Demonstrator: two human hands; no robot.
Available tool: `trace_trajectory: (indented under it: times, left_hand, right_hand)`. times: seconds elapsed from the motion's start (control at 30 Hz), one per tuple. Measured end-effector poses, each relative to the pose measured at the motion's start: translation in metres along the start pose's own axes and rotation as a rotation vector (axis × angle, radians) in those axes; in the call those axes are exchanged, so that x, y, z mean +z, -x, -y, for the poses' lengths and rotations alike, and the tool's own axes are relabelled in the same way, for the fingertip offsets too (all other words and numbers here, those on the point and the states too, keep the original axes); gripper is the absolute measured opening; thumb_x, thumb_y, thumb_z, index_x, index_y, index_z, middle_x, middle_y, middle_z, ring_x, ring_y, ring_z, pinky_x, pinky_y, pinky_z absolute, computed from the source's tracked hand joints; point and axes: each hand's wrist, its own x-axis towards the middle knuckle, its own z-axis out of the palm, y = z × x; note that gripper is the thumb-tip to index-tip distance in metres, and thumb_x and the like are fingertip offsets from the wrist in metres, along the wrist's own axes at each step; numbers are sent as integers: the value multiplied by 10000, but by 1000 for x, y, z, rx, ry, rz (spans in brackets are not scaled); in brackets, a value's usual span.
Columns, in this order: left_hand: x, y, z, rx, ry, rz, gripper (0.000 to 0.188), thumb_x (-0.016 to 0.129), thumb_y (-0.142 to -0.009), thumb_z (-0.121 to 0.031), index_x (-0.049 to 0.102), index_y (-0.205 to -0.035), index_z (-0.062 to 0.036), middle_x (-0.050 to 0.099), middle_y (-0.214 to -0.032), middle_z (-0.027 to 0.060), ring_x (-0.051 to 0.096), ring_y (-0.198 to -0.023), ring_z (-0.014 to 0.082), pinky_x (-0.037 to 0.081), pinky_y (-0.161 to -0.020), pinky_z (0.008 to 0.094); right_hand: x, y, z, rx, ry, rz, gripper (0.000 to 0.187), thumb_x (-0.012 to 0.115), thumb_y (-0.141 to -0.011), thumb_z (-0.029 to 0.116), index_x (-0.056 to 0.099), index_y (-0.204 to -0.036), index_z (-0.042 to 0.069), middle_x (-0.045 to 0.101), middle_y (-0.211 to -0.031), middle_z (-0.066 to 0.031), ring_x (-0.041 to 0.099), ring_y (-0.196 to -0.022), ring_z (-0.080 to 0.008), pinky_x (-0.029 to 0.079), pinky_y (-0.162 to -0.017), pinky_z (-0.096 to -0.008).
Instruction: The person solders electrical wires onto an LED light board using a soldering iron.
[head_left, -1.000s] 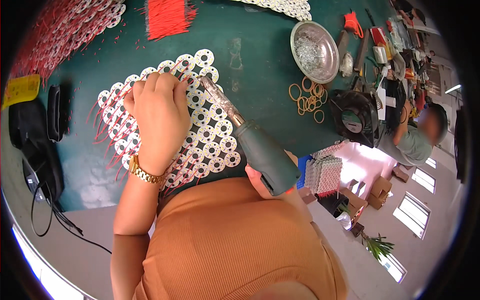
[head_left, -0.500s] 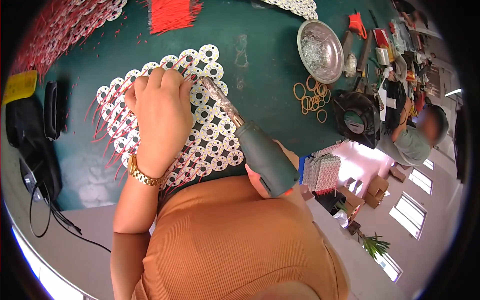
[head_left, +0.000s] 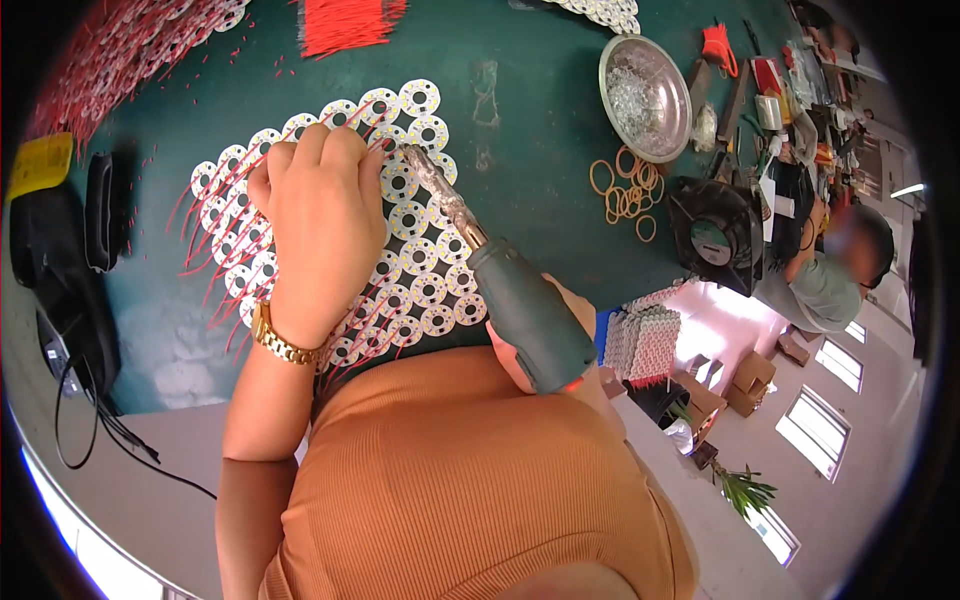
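On the green bench [head_left: 540, 150], a panel of round white LED boards [head_left: 415, 250] lay pinned under the left hand [head_left: 315, 215], fingers curled, steadying it while the right hand [head_left: 520, 350], grip clenched around a soldering iron [head_left: 500, 285], aimed its tip at one board.

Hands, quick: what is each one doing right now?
Left hand: curled, fingertips pressing on the round white LED boards; nothing visibly held.
Right hand: mostly hidden, closed around the soldering iron.
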Motion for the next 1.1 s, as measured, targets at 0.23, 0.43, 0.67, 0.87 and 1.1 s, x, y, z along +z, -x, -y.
trace_trajectory:
  times: [0.23,0.43,0.67,0.87,1.1]
  left_hand:
    - [-1,-1,0,0,-2,-14,94,655,-899,-157,612,-871,-79,589,-878,77,525,-879,293,335,-850,451]
    - [1,1,2,6,-24,-26,106,652,-904,-165,603,-863,-80,585,-874,67,525,-872,280,341,-847,437]
    - [-1,0,0,-3,4,-21,97,653,-901,-155,600,-864,-83,586,-873,65,520,-862,274,333,-841,428]
    - [1,2,3,2,6,-45,103,661,-894,-163,616,-864,-76,600,-872,88,530,-881,300,339,-851,465]
    - [1,0,3,-21,18,-19,108,668,-891,-168,615,-862,-78,608,-875,85,533,-877,301,341,-858,470]
  right_hand:
    - [-11,9,4,-107,33,-56,171,708,-790,144,671,-936,61,652,-876,-83,625,-724,-236,507,-652,-342]
    - [-5,12,6,214,-149,32,375,776,-726,180,671,-1066,58,690,-955,-93,679,-775,-280,551,-684,-342]
    - [2,22,3,176,-349,-96,170,669,-867,106,643,-1021,37,648,-860,-43,612,-769,-151,502,-689,-298]
    - [5,14,0,44,-129,-105,234,731,-783,65,682,-1012,58,696,-914,-45,653,-808,-167,525,-716,-322]
    - [-12,-13,21,-58,29,-27,445,786,-708,154,622,-1106,44,698,-917,-88,688,-751,-274,559,-678,-337]
